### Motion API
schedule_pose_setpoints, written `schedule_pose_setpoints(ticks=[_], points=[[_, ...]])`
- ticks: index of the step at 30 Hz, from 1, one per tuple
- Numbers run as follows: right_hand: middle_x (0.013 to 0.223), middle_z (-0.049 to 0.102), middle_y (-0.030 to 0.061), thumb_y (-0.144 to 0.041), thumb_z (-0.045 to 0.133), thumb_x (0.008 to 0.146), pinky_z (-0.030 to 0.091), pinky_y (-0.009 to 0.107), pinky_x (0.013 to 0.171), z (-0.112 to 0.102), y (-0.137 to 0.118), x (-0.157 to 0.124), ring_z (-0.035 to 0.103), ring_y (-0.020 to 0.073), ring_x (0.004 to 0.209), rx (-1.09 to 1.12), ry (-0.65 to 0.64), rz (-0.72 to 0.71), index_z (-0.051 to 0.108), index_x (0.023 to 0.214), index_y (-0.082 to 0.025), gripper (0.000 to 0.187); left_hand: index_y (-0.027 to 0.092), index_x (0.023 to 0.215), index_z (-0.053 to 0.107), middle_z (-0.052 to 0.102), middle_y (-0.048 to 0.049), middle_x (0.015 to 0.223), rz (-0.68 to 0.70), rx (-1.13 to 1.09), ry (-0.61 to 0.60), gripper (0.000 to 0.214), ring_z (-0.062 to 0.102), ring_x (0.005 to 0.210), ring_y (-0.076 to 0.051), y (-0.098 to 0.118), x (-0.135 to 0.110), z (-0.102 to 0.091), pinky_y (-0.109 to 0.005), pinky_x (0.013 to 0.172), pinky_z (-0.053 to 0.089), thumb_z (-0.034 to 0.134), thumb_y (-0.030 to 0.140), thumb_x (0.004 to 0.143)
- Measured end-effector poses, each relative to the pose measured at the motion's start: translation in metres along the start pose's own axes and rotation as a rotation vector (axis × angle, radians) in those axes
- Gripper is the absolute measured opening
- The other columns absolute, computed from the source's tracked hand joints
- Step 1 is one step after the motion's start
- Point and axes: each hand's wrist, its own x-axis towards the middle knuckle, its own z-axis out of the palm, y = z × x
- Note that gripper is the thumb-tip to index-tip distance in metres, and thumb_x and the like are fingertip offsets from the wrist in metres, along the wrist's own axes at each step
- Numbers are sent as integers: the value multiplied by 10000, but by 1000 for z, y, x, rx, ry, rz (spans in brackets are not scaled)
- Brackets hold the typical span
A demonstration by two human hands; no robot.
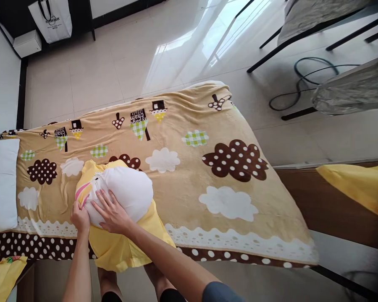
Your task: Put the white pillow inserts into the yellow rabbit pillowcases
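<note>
Yellow cloth [119, 249] lies under both hands, spread about a rounded, stuffed-looking white bulge [130, 191] marked with a dark eye, thin whiskers and pink stripes. Whether that white part is print or separate filling, I cannot tell. The left hand [80, 217] is closed in a pinch on a gathered pink-and-yellow edge; just beside it, the right hand [111, 212] lies flat on the white bulge, fingers spread, gripping nothing. Beneath them is a tan, soft-looking blanket printed with clouds [189, 191], and well to the left of the left hand sits a flat white pillow [1, 184].

By my reading, the step in hand is steadying the bulge while working the cloth's edge. The next move calls for a firm left pinch and a light right palm, lest the bulge slide as the cloth is drawn.
</note>
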Motion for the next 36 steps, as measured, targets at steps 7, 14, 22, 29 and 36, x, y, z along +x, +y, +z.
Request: schedule_pose_setpoints(ticks=[7, 14, 22, 29, 36], points=[[1485, 400, 217, -328, 639, 830, 194, 526, 1160, 6, 6, 20, 281, 335, 1428, -7, -6, -78, 493, 1361, -113, 591, 193, 585, 329, 314, 43, 523, 136, -87, -35, 211, 308, 522, -96, 20, -13, -3, -218, 578, 267, 389, 144, 781], [1299, 603, 95, -392, 431, 961, 380, 409, 1028, -70, 66, -1, 520, 210, 1219, 229, 248, 283, 595, 1279, -266, 379, 188, 565, 330, 283, 53, 488, 344, -7, -116, 255, 315, 462, -88, -14, -9, -46, -206, 524, 277, 457, 204, 785], [1338, 551, 94, -459, 591, 855, 322, 455, 1001, -55, 4, -52, 470, 292, 1205, 144, 460, 403, 589, 1281, -281, 462, 185, 898, 533, 577, -21, 799, 625, 157, -116, 70, 570, 712, -150, 19, 38, -89, -250, 635, 420, 467, 178, 875], [1363, 548, 59, -390, 560, 875, 272, 425, 1022, -33, -40, -45, 423, 281, 1256, 108, 510, 326, 586, 1277, -297, 414, 196, 1063, 587, 617, -60, 978, 1083, 485, -596, 254, 566, 949, -238, 137, 85, -70, -360, 793, 451, 501, 140, 831], [1410, 523, 50, -413, 528, 894, 278, 427, 1046, -15, -34, -29, 415, 288, 1278, 134, 429, 370, 572, 1292, -297, 416, 178, 927, 598, 589, -68, 878, 1200, 722, -548, 198, 547, 831, -226, 131, 84, -34, -331, 675, 400, 410, 119, 908]])
